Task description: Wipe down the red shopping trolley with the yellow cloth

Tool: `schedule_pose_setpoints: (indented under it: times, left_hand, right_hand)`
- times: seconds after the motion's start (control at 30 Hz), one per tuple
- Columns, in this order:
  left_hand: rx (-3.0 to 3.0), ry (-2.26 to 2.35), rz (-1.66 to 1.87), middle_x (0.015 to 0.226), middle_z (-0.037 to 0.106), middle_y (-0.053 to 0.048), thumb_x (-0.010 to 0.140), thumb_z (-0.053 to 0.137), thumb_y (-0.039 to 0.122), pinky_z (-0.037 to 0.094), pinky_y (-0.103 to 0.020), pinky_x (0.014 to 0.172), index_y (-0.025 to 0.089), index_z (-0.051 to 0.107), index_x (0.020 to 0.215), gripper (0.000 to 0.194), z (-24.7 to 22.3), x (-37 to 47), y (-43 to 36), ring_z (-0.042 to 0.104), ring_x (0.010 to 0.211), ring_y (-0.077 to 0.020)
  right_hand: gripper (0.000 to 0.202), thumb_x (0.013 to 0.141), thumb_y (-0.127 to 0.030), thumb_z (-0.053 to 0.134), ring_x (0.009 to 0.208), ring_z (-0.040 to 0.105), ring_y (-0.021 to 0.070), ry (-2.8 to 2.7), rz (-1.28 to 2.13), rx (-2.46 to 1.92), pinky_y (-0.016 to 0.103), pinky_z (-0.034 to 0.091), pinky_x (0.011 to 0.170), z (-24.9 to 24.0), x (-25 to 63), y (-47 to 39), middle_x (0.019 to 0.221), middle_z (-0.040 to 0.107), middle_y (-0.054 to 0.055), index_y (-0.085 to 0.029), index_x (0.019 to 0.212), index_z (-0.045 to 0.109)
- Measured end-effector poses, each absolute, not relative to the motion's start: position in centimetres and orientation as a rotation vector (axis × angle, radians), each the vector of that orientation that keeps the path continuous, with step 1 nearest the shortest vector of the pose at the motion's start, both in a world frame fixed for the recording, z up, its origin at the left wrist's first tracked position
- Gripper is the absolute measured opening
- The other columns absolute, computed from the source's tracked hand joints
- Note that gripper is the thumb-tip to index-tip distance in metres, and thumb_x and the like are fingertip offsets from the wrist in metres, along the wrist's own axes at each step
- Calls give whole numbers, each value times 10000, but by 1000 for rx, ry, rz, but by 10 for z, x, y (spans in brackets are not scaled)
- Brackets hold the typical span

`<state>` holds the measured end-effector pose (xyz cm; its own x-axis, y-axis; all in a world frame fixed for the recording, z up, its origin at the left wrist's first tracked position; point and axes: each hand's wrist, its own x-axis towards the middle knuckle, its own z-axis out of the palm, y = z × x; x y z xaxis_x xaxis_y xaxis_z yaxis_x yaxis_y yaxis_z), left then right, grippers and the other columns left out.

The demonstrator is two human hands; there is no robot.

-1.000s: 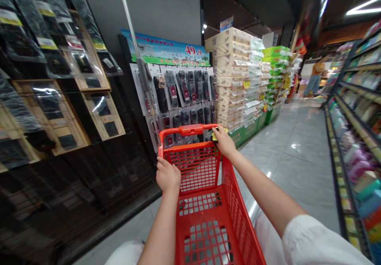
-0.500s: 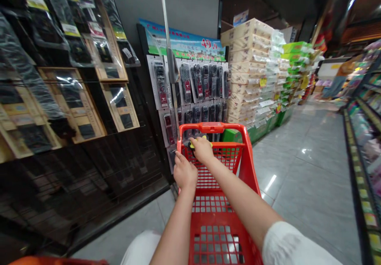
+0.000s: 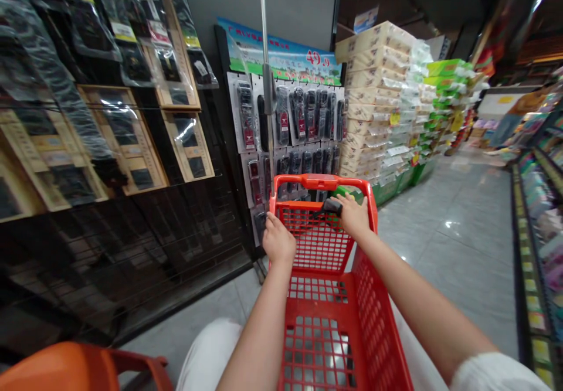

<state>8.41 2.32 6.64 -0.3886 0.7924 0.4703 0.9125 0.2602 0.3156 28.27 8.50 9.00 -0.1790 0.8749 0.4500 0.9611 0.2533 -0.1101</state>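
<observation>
A red plastic shopping basket cart [image 3: 314, 304] with grid walls and a raised handle stands in front of me. My left hand [image 3: 280, 240] is closed at its upper left rim, below the handle's left end. Whatever lies between those fingertips is too small to make out. At the right side of the handle frame, my right hand [image 3: 355, 215] reaches in, with its fingertips at a small black object [image 3: 332, 206]. Part of that object is covered by the fingers, and its kind is unclear. A dark strap or cord seems to hang below it.
Packaged belts [image 3: 299, 115] hang on a rack beyond the cart, beside a metal pole [image 3: 264, 21]. Wooden-framed packages [image 3: 187, 145] line the left wall. Stacked boxes [image 3: 373, 98] stand behind. An orange stool [image 3: 65, 370] is at lower left; shelves [image 3: 541, 250] border the tiled aisle.
My right hand has moved right across the cart's top with the small object, from near my left hand to the right side. My left hand stays at the left rim. The view has shifted slightly.
</observation>
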Motion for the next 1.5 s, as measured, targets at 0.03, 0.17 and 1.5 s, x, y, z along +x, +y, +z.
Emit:
schedule_pose_setpoints:
  times: [0.03, 0.17, 1.5]
  left_hand:
    - [-1599, -2313, -823, 1270, 559, -266, 839, 441, 128, 536, -365, 844, -45, 316, 1444, 642, 67, 85, 23, 636, 1018, -277]
    - [-1603, -2327, -835, 1291, 554, -263, 838, 442, 131, 534, -365, 853, -45, 324, 1441, 639, 68, 89, 21, 640, 1022, -279]
    - [-1596, -2309, -629, 1274, 579, -233, 855, 396, 89, 548, -331, 780, -48, 311, 1444, 611, 74, 82, 25, 673, 951, -260]
  right_hand:
    - [583, 835, -48, 457, 1397, 337, 278, -2092, -280, -1697, 557, 201, 1127, 89, 287, 85, 1446, 488, 115, -218, 1393, 474]
    - [513, 851, -84, 440, 1369, 380, 264, -2132, -263, -1662, 387, 308, 1116, 85, 271, 90, 1423, 488, 192, -59, 1361, 492]
    - [301, 923, -96, 323, 1003, 563, 289, -1915, -679, -1999, 394, 447, 790, 81, 290, 91, 1060, 596, 233, -92, 1068, 586]
